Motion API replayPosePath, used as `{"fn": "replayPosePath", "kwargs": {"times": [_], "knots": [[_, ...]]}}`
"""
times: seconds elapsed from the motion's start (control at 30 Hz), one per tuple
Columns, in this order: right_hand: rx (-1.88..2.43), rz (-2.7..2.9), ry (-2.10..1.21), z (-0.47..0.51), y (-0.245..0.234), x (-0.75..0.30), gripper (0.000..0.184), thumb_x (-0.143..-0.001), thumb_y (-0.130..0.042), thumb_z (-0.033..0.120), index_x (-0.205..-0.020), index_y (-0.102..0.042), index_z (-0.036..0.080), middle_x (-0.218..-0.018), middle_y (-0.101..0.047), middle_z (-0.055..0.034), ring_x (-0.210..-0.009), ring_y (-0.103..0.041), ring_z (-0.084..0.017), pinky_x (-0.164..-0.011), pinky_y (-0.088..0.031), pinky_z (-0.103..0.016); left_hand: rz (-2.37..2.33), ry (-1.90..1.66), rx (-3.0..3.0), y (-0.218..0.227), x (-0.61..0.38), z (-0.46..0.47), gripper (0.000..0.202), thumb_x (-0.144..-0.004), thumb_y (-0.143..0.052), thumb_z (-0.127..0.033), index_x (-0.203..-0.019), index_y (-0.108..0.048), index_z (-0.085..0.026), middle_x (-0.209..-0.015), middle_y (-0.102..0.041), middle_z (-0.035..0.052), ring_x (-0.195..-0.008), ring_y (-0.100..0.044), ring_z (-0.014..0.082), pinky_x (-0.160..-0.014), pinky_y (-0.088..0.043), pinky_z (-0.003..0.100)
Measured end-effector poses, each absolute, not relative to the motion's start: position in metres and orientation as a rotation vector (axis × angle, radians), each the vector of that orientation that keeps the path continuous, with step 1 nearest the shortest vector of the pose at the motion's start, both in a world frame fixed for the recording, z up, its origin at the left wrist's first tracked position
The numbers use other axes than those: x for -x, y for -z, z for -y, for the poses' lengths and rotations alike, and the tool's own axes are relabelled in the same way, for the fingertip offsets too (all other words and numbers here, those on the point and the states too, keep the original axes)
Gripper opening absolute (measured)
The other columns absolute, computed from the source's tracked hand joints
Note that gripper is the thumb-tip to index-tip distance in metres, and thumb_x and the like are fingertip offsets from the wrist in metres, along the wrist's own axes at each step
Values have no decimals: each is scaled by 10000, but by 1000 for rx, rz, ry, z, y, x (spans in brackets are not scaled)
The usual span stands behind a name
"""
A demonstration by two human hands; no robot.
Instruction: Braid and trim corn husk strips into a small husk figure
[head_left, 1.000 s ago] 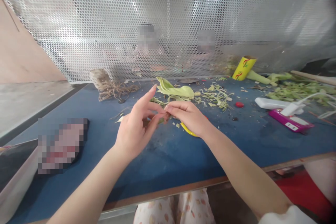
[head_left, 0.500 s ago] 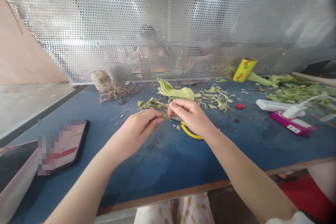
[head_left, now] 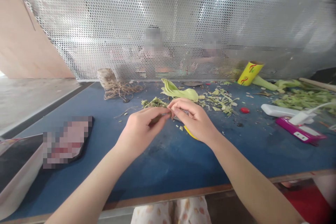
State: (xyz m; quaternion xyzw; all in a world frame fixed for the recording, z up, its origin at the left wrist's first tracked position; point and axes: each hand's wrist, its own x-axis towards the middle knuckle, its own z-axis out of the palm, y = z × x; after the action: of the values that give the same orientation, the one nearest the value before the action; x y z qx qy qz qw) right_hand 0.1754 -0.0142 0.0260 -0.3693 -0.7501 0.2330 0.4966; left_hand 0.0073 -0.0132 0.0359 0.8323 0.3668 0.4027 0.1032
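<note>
My left hand (head_left: 145,124) is closed, thumb and forefinger pinching what looks like a thin green stem, mostly hidden now. Its fingertips meet those of my right hand (head_left: 191,117), whose fingers are curled in a pinch over something too small and covered to make out. Just behind the fingertips lies a small bunch of wilted green leaves (head_left: 153,102). Scissors with a yellow handle (head_left: 191,133) lie partly under my right hand. Beyond the hands rests a pale green leafy stalk (head_left: 181,92), with scattered green trimmings (head_left: 222,101) to its right.
A bundle of brown string (head_left: 122,90) sits by a stone-like block (head_left: 105,76). A phone (head_left: 70,140) lies at left. On the right are a yellow tube (head_left: 250,73), a red cap (head_left: 245,110), a purple power strip (head_left: 299,131) and leaf heaps. A perforated metal screen (head_left: 183,17) stands behind.
Both hands have drawn together, and the green stem seen between the fingertips is now covered. My right hand hides more of the yellow scissor handle. The whole view has shifted slightly.
</note>
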Motion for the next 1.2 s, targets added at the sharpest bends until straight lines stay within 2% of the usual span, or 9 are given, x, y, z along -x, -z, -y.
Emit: {"fn": "replayPosePath", "kwargs": {"times": [0.1, 0.13, 0.23, 0.3, 0.5, 0.63, 0.8, 1.0, 1.2], "knots": [[898, 1820, -552, 15, -26, -175, 183, -852, -443, 251, -722, -566, 213, -903, -566, -21, -861, -550, -143, -797, -452, -306, -1081, -1260, -2591, -33, -8, 14, 269, -814, -512, -226, -1074, -566, -184, -671, -650, -25, -540, -586, 79, -565, -466, 174], [899, 1816, -559, 15, -25, -175, 179, -853, -443, 249, -735, -574, 215, -911, -567, -21, -867, -551, -144, -802, -453, -309, -1071, -1296, -2656, -32, -9, 14, 262, -817, -514, -222, -1072, -562, -182, -673, -653, -25, -546, -590, 77, -570, -464, 168], [908, 1764, -611, 14, -24, -175, 172, -854, -449, 270, -768, -590, 220, -957, -573, -24, -894, -556, -148, -815, -458, -313, -1041, -1444, -2847, -28, -9, 12, 95, -808, -533, -178, -881, -594, -167, -735, -682, -8, -588, -614, 75, -567, -451, 153], [918, 1729, -627, 14, -22, -176, 151, -843, -471, 274, -775, -595, 221, -972, -578, -26, -929, -553, -154, -822, -460, -310, -1023, -1502, -2974, -26, -9, 11, 48, -803, -536, -156, -818, -579, -170, -708, -685, -14, -567, -616, 79, -521, -433, 156], [920, 1797, -532, 16, -24, -176, 166, -830, -466, 214, -701, -570, 210, -949, -573, -23, -894, -556, -141, -815, -462, -305, -1132, -1609, -2934, -25, -11, 13, 119, -792, -567, -188, -912, -564, -190, -595, -651, -61, -456, -567, 54, -457, -395, 151], [946, 1808, -475, 18, -27, -176, 151, -828, -471, 220, -724, -581, 213, -948, -579, -23, -900, -555, -140, -825, -454, -307, -1153, -1539, -2999, -26, -12, 14, 70, -799, -550, -188, -859, -586, -191, -615, -664, -40, -470, -575, 68, -489, -413, 167], [1027, 1795, -462, 19, -28, -176, 147, -810, -491, 237, -717, -603, 216, -980, -596, -31, -963, -540, -168, -860, -424, -340, -1106, -1549, -3194, -27, -10, 13, 41, -791, -538, -158, -761, -565, -164, -527, -619, -43, -432, -556, 79, -425, -379, 188], [1093, 1672, -705, 16, -29, -180, 119, -748, -562, 288, -700, -634, 207, -1030, -595, -43, -990, -545, -197, -836, -435, -358, -831, -1396, -3533, -33, -8, 15, 66, -791, -535, -112, -818, -594, -105, -581, -650, 1, -488, -592, 111, -405, -405, 213], [1118, 1670, -871, 15, -32, -186, 125, -730, -586, 298, -702, -666, 207, -1079, -597, -47, -1049, -527, -204, -872, -415, -366, -686, -1322, -3719, -38, -11, 19, 107, -761, -563, -73, -685, -602, -138, -472, -563, -43, -370, -469, 76, -329, -351, 213]]}}
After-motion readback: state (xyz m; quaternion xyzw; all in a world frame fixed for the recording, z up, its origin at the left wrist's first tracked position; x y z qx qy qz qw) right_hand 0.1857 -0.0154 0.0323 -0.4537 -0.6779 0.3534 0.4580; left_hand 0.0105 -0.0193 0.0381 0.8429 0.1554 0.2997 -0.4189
